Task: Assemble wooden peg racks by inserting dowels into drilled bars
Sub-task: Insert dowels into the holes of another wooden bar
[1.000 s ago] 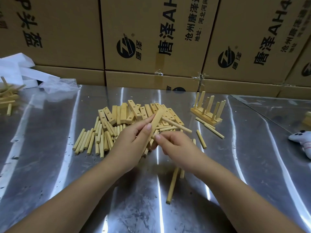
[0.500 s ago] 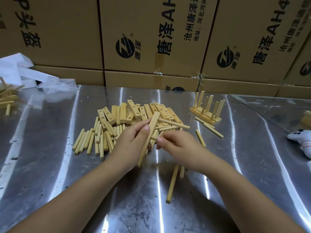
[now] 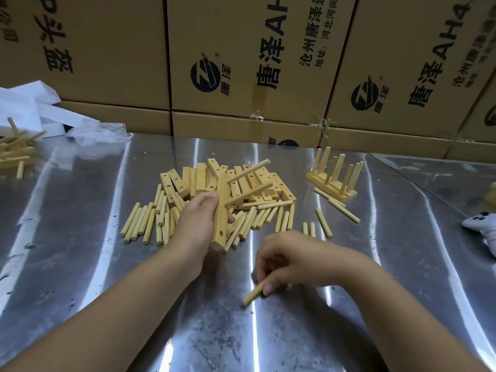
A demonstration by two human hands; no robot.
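Note:
My left hand grips a drilled wooden bar, held upright and tilted above the table. Two dowels stick out of the bar's upper part toward the right, and an empty hole shows near its lower end. My right hand is lower and nearer, on the metal table, pinching a loose dowel that lies there. Behind the hands lies a pile of drilled bars, with loose dowels spread in front of it.
A finished peg rack stands at the back right with stray dowels beside it. Cardboard boxes wall off the back. White packaging and more wooden pieces sit at far left; a white toy lies at right.
The bar now carries two dowels and my left hand has raised it more upright. My right hand left the bar, came down toward me and took hold of a dowel on the table.

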